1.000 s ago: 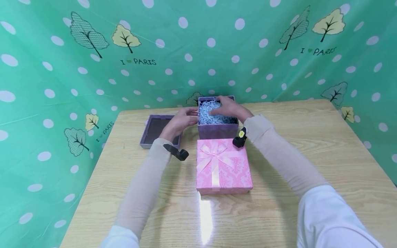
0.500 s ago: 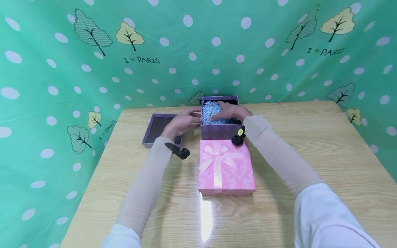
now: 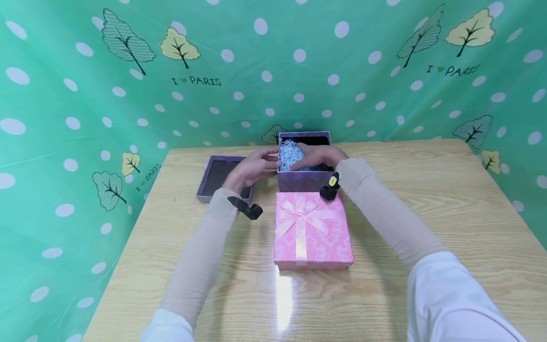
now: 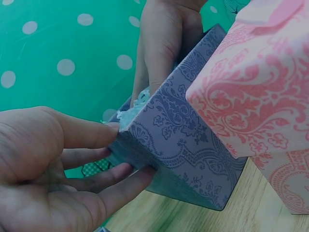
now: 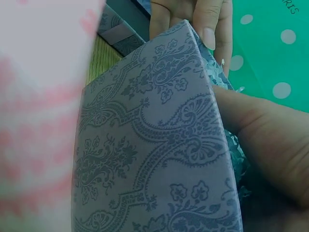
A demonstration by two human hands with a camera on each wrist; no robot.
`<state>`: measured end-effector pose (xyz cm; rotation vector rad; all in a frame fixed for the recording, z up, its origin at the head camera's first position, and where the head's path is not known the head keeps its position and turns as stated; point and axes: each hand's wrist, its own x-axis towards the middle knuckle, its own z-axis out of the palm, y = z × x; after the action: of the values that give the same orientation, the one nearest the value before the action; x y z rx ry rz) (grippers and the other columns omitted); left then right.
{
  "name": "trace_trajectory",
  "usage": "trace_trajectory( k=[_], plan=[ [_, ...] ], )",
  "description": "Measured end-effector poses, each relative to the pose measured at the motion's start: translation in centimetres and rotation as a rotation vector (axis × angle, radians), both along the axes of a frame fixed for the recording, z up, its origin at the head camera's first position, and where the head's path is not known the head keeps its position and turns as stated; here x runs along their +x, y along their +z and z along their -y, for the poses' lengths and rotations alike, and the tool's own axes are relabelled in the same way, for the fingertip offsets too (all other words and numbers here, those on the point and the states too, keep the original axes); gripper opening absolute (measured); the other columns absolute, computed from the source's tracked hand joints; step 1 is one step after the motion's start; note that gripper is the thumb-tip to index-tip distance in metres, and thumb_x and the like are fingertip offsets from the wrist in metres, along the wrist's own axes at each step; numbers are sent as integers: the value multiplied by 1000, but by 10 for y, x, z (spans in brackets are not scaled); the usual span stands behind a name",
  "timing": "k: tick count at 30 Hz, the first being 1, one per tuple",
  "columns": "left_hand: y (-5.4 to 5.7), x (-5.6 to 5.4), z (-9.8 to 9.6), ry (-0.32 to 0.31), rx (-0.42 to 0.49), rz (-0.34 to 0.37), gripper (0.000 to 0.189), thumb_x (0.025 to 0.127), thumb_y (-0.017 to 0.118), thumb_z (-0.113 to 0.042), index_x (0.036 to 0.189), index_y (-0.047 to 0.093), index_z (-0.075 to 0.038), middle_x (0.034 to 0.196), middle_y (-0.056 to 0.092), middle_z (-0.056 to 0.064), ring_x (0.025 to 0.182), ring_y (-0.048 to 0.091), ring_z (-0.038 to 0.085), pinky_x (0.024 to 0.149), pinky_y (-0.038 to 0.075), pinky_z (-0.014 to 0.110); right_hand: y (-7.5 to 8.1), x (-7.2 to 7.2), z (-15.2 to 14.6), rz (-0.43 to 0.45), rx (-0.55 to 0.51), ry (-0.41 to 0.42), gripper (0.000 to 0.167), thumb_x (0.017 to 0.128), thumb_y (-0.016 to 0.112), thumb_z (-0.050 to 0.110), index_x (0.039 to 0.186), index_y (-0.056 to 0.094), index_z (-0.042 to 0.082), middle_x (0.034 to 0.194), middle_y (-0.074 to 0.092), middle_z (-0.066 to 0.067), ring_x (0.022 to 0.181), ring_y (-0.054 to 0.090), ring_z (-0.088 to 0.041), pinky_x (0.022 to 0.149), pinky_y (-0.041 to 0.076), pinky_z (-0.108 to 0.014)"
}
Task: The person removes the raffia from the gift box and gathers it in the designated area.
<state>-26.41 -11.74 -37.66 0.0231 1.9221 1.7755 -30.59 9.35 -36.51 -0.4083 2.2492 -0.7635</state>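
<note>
A purple patterned box [image 3: 304, 181] stands at the back of the table, with light-blue shredded paper [image 3: 289, 153] bunched at its left side. The box's right part shows a dark inside. My right hand [image 3: 318, 156] reaches down into the box, thumb and fingers around the bunched shreds; its fingertips are hidden among them. My left hand [image 3: 255, 166] is at the box's left wall. In the left wrist view its thumb rests at the rim corner and its long, loosely extended fingers [image 4: 128, 186] touch the outer wall. Blue shreds [image 5: 235, 154] also peek over the rim in the right wrist view.
A pink patterned gift box [image 3: 314, 237] with a ribbon bow stands directly in front of the purple box. The purple lid [image 3: 204, 184] lies upturned behind the left wrist. A green dotted cloth [image 3: 239, 42] hangs behind the wooden table [image 3: 427, 190].
The shredded paper has been drawn to the left under my right hand, baring the dark right part of the box. My left hand stays at the wall. The head view has shifted slightly.
</note>
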Motion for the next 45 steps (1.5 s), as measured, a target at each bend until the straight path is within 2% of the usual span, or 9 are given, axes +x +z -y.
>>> trace_trajectory(
  k=[4, 11, 19, 28, 33, 37, 45],
  plan=[
    [1, 1, -1, 3, 1, 3, 57, 96, 48, 3, 149, 32, -9, 140, 41, 18, 127, 45, 29, 110, 39, 45, 0, 0, 0, -9, -7, 27, 105, 85, 67, 47, 154, -6, 17, 162, -4, -5, 148, 0, -25, 121, 12, -46],
    [1, 1, -2, 3, -1, 5, 57, 96, 48, 3, 149, 31, -10, 137, 42, 19, 124, 47, 28, 109, 40, 44, 1, 0, 1, -70, -16, 41, 96, 87, 66, 30, 154, 1, 8, 161, 6, -11, 148, 8, -27, 121, 13, -43],
    [1, 2, -2, 5, -2, -2, 56, 96, 47, 4, 148, 33, -10, 137, 44, 18, 125, 47, 28, 108, 42, 43, 2, 0, 1, -113, 7, 12, 93, 88, 66, 27, 154, 3, 10, 161, 7, -8, 148, 8, -26, 121, 14, -43],
    [0, 2, -2, 14, 7, 10, 58, 96, 48, 4, 149, 29, -7, 138, 41, 20, 127, 45, 31, 110, 39, 45, 24, 3, -2, -155, 26, -26, 90, 90, 63, 26, 155, 1, 13, 162, 7, -7, 148, 7, -26, 121, 14, -44],
    [0, 2, -1, 19, -1, 10, 61, 96, 48, 4, 151, 25, -7, 139, 40, 20, 125, 46, 30, 110, 39, 45, 36, 6, -2, -188, 3, -40, 91, 90, 63, 22, 155, 0, 14, 162, 4, -4, 148, 6, -26, 121, 16, -45],
    [0, 2, -1, 18, 4, 1, 59, 95, 49, 4, 150, 28, -7, 137, 41, 19, 122, 48, 30, 109, 40, 45, 42, 7, -4, -209, -26, -67, 92, 89, 64, 19, 155, -1, 16, 162, 2, -2, 148, 6, -26, 121, 16, -46],
    [-1, 2, 0, 17, 22, 12, 61, 96, 48, 4, 151, 24, -8, 141, 37, 21, 131, 42, 34, 112, 35, 48, 56, 12, -12, -273, -54, -106, 91, 89, 64, 21, 155, 1, 16, 162, 7, -6, 147, 12, -28, 119, 20, -47]
  ],
)
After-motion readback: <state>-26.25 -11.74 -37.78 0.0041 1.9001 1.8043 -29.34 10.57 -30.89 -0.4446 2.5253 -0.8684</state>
